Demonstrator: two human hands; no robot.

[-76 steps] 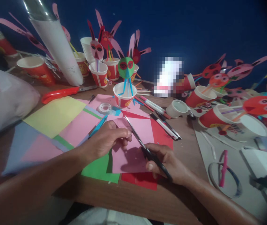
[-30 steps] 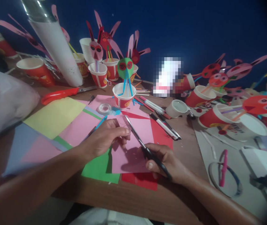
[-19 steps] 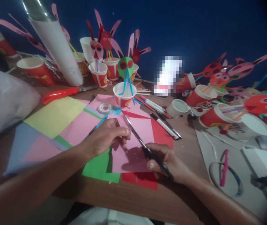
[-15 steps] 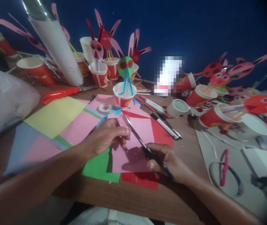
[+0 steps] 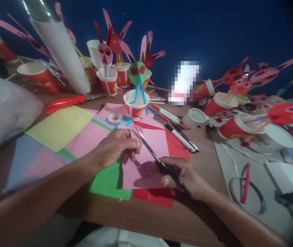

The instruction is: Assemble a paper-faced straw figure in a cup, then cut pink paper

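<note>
My left hand (image 5: 118, 147) is closed, pinching a small pink paper piece (image 5: 134, 130) between thumb and fingers. My right hand (image 5: 187, 180) grips a pair of scissors (image 5: 150, 151) by its black handle, with the blades pointing up and left to the paper piece. The blades lie almost together at its edge. Beneath both hands spreads a pink sheet (image 5: 146, 180), on top of a green sheet (image 5: 110, 187) and a red sheet (image 5: 153, 200). Shadow and fingers hide part of the paper piece.
Ahead stands a paper cup (image 5: 136, 109) with a green paper face on blue straws. Markers (image 5: 179, 137) and a tape roll (image 5: 114, 118) lie nearby. A red-handled knife (image 5: 68, 103) is at left, beside a plastic bag (image 5: 4, 109). More decorated cups (image 5: 236, 128) crowd the right.
The small pink piece is turned slightly in my left fingers and shows more above them. My right hand and the scissors have hardly moved.
</note>
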